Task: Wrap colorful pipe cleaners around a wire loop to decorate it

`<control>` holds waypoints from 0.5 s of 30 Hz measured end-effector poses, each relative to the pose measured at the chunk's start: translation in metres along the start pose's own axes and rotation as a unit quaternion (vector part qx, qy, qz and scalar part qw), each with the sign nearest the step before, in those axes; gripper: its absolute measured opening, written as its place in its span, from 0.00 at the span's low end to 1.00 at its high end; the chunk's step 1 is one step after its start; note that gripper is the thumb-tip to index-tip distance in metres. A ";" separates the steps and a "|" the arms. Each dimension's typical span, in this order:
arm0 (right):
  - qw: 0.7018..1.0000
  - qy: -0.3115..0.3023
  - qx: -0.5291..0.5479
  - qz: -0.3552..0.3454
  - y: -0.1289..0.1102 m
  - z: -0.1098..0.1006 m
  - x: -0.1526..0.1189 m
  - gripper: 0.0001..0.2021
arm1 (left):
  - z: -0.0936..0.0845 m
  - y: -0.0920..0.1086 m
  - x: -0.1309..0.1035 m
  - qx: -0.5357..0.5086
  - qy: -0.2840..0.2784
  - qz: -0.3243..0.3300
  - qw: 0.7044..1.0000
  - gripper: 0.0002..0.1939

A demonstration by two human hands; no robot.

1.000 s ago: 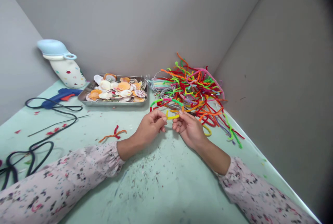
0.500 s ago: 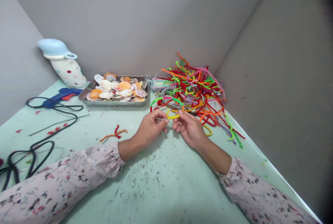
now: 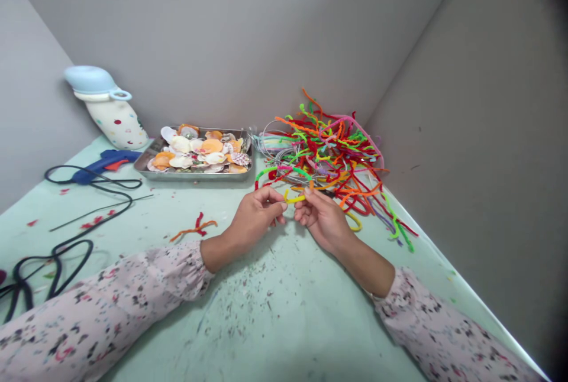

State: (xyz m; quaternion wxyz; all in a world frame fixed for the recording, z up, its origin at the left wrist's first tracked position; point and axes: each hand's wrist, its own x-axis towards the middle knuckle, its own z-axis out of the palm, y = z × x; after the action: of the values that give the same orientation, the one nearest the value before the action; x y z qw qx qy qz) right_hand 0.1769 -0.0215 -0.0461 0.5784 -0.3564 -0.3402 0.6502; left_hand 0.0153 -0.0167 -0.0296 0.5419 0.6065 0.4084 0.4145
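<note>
Between my hands is a wire loop (image 3: 284,168) wrapped in red, green, pink and orange pipe cleaner, arching up behind my fingers. A yellow pipe cleaner (image 3: 294,199) lies along its near side, with a short end sticking up. My left hand (image 3: 252,219) is closed, thumb and forefinger pinching the loop's left part. With thumb and forefinger, my right hand (image 3: 326,222) pinches the yellow pipe cleaner near the orange section; its other fingers are curled. The loop's lower part is partly hidden by my fingers.
A heap of coloured pipe cleaners (image 3: 341,139) lies behind my right hand. Left of it stands a metal tray (image 3: 199,177) of seashells. Farther left are a blue glue gun (image 3: 95,168), a black cord (image 3: 89,227) and a white bottle (image 3: 116,123). Orange-red twisted scraps (image 3: 195,229) lie nearby.
My left hand has shifted very slightly, and the bare wire seen at its fingertips is now mostly covered. The loop has tipped a little left; my right hand keeps its pinch.
</note>
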 end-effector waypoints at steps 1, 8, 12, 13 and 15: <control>1.000 -0.001 0.001 0.000 0.000 0.000 0.000 0.12 | 0.000 0.000 0.000 -0.002 -0.001 0.002 1.000 0.05; 1.000 -0.001 0.007 -0.002 0.000 -0.001 0.001 0.11 | 0.003 0.003 -0.002 -0.009 0.016 -0.019 1.000 0.07; 1.000 0.003 0.011 -0.002 0.001 -0.003 0.002 0.10 | 0.004 0.004 -0.001 -0.024 0.019 -0.024 0.999 0.08; 1.000 0.002 0.011 -0.002 0.001 -0.003 0.002 0.10 | 0.004 0.004 -0.001 -0.032 0.019 -0.025 0.999 0.08; 1.000 0.002 0.010 -0.001 0.002 -0.004 0.003 0.10 | 0.004 0.005 -0.001 -0.050 0.018 -0.025 0.998 0.07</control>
State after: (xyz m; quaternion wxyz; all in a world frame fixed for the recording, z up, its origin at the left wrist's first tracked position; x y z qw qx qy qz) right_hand 0.1790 -0.0190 -0.0500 0.5832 -0.3510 -0.3329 0.6526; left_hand 0.0194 -0.0192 -0.0252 0.5740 0.5607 0.4122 0.4316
